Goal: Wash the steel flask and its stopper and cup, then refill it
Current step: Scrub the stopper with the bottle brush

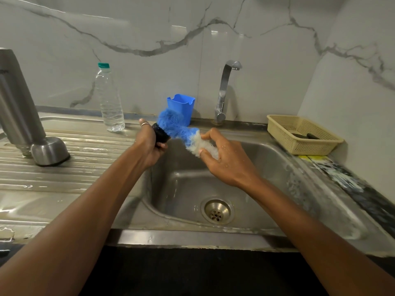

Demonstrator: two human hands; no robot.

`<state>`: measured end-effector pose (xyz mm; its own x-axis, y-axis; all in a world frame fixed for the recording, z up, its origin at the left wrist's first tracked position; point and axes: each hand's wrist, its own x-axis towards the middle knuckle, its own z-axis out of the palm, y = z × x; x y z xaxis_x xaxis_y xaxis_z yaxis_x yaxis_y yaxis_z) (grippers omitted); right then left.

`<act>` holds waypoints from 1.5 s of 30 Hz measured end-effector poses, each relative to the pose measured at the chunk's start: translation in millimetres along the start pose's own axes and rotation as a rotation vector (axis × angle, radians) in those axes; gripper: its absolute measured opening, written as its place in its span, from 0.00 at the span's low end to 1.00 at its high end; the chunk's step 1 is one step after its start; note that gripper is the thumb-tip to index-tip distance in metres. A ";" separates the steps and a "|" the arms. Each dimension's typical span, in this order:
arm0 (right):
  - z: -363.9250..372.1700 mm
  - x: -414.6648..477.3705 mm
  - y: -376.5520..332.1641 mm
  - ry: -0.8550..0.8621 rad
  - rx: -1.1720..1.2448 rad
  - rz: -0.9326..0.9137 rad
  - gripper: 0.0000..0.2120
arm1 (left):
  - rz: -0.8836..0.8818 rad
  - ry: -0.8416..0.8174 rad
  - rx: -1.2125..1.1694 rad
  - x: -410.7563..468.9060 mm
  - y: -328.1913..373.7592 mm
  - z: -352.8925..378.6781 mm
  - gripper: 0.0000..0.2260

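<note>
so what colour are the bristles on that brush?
Head view: brush bristles mostly blue, white at the end the right hand pinches.

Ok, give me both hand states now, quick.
Left hand: closed around the black stopper.
Right hand: pinching the white end of the blue brush.

The steel flask (19, 103) stood left on the drainboard (85, 169), its cup (50, 151) just right of it, a water bottle (110, 101) farther back. Behind the sink basin (267, 165) a holder (181, 107) sat left of the tap (223, 92), a basket (280, 135) far right. Over the basin the stopper (160, 135) touched the brush (175, 124), on its left.
</note>
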<state>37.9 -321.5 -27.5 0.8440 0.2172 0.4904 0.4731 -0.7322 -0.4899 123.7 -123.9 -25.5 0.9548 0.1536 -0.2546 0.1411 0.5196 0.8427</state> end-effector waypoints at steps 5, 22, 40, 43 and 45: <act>-9.8 7.5 14.2 0.087 -0.054 0.056 0.14 | -0.035 -0.079 0.000 3.4 -0.4 1.0 0.20; -15.0 9.7 16.1 0.153 0.003 0.100 0.14 | 0.585 -0.045 0.648 -1.1 -22.2 -3.0 0.32; -11.5 6.2 14.9 0.049 -0.071 0.045 0.13 | 0.703 0.017 0.979 -0.5 -19.7 -6.7 0.23; -14.6 6.2 14.7 0.015 -0.048 0.047 0.12 | 0.704 0.095 0.965 -0.3 -15.1 -11.4 0.19; -18.1 8.4 16.8 0.007 -0.057 0.076 0.12 | 0.724 0.115 0.963 -2.7 -11.4 -15.2 0.21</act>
<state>48.4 -343.7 -18.5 0.8749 0.1555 0.4587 0.3927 -0.7822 -0.4837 115.5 -117.4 -41.7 0.8715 0.2491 0.4224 -0.2325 -0.5486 0.8031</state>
